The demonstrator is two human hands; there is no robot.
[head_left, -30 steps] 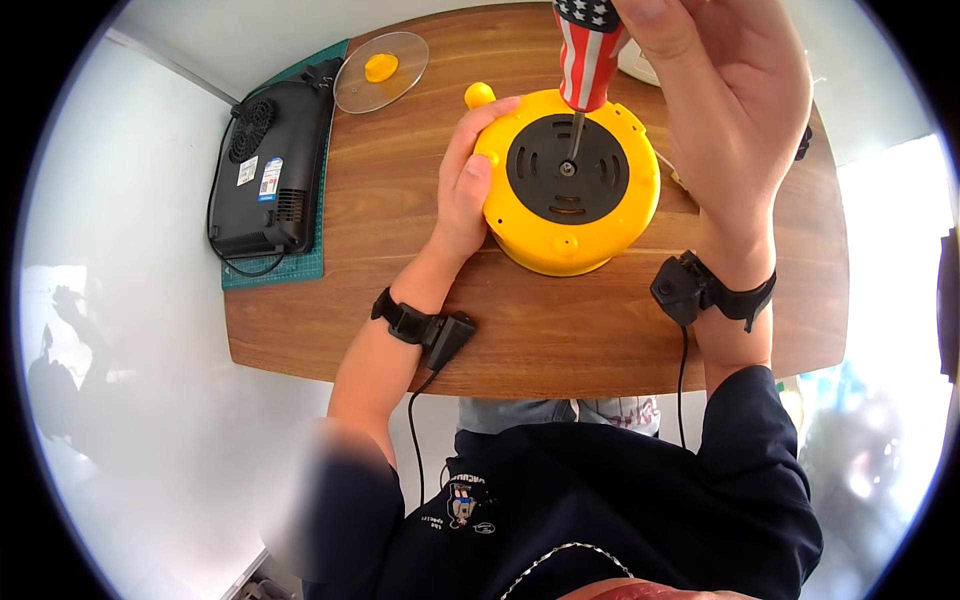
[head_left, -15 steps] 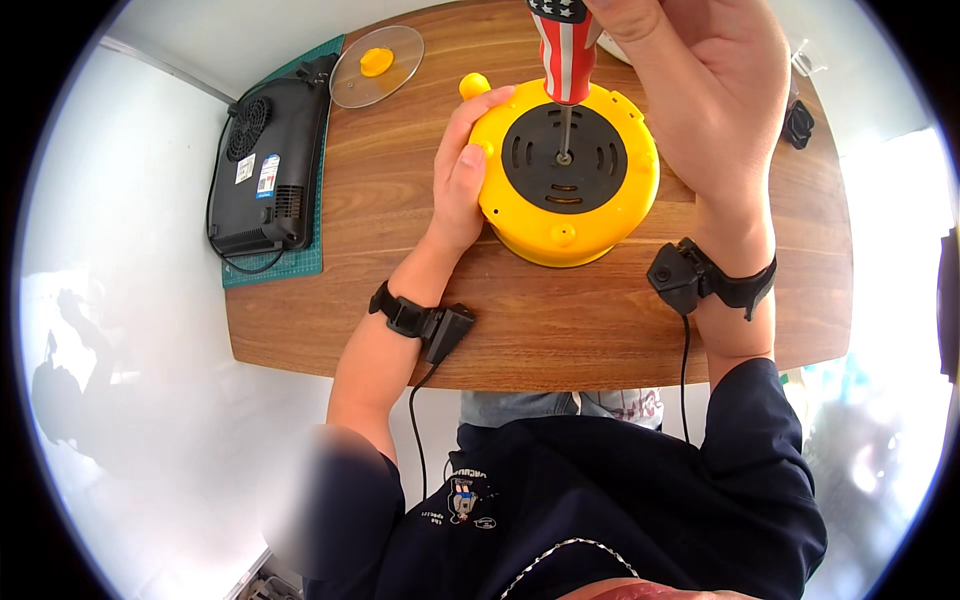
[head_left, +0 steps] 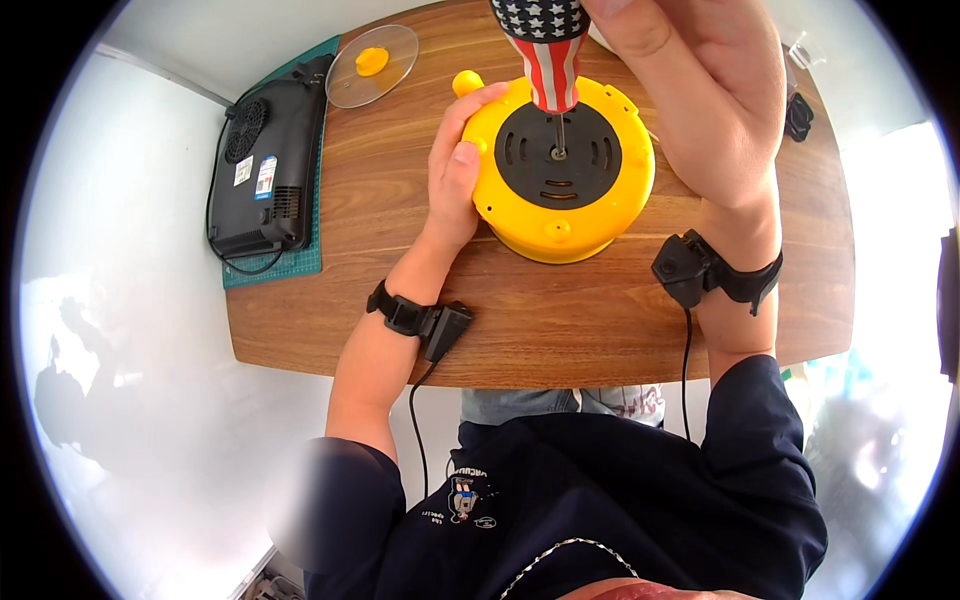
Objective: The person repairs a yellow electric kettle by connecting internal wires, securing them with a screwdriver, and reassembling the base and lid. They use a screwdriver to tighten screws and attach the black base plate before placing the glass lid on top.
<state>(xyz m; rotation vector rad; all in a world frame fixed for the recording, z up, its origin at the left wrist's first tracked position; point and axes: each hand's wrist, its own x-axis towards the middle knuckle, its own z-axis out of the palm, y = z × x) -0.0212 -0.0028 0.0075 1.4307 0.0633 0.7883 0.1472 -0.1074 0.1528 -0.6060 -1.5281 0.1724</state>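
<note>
My right hand (head_left: pixel 700 90) grips the striped screwdriver (head_left: pixel 548 50), its tip seated in the centre screw of the yellow cable reel (head_left: pixel 560 170) on the worktop (head_left: pixel 600 320); my left hand (head_left: pixel 455 165) steadies its rim. The black faceplate is still attached.

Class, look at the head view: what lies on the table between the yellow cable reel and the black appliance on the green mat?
In the head view, only bare wood table lies between the cable reel and the black appliance.
</note>
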